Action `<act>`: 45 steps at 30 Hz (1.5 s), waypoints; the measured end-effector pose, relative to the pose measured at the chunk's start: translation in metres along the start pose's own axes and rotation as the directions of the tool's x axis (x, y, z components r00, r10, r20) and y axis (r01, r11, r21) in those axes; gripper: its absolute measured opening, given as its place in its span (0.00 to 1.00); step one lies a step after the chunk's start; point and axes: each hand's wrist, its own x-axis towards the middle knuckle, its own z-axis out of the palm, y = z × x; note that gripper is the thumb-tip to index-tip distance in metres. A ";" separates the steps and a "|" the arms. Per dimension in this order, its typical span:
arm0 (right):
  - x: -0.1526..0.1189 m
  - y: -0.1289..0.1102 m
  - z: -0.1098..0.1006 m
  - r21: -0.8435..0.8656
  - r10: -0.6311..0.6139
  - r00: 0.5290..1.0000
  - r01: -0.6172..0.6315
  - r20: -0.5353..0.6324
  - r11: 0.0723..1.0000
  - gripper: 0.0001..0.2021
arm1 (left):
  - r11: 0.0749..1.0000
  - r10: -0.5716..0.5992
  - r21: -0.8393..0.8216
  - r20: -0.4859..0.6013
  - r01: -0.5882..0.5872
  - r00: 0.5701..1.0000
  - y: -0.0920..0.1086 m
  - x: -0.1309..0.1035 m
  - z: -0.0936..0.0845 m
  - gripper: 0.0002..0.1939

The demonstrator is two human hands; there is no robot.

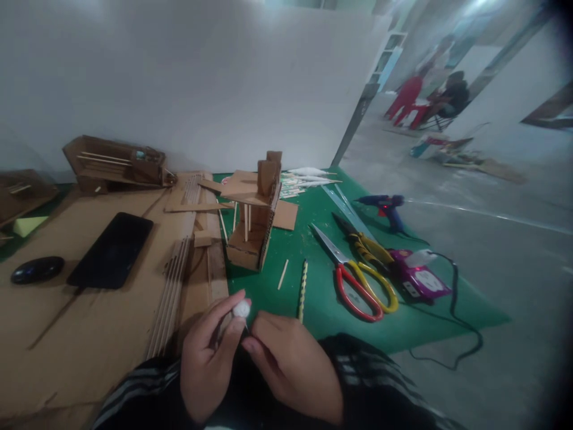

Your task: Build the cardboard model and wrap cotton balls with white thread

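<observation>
Close to my body at the bottom centre, my left hand pinches a small white ball between thumb and fingers. My right hand is closed just to its right, its thumb and fingertips meeting at a thin dark item below the ball, too small to name. Beyond my hands a cardboard structure with upright sticks stands on the green mat. A short wooden stick and a patterned pencil lie in front of it.
Right of my hands lie scissors, pliers, a glue gun and a purple box with a cable. At left are a phone, a mouse and a cardboard model. People sit far back right.
</observation>
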 end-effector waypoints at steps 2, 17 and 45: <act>-0.003 -0.001 -0.011 -0.012 -0.030 1.000 0.030 0.003 0.999 0.11 | 0.999 0.044 -0.016 0.015 -0.043 0.999 0.005 0.002 0.001 0.16; 0.012 -0.002 -0.052 -0.078 -0.203 0.979 0.202 -0.004 0.976 0.08 | 0.949 0.007 -0.313 0.172 0.048 0.985 0.006 -0.002 0.006 0.07; 0.030 0.034 -0.027 0.250 -0.215 0.976 0.200 0.032 0.947 0.21 | 0.941 -0.060 -0.339 -0.157 0.003 0.986 0.010 -0.008 0.010 0.17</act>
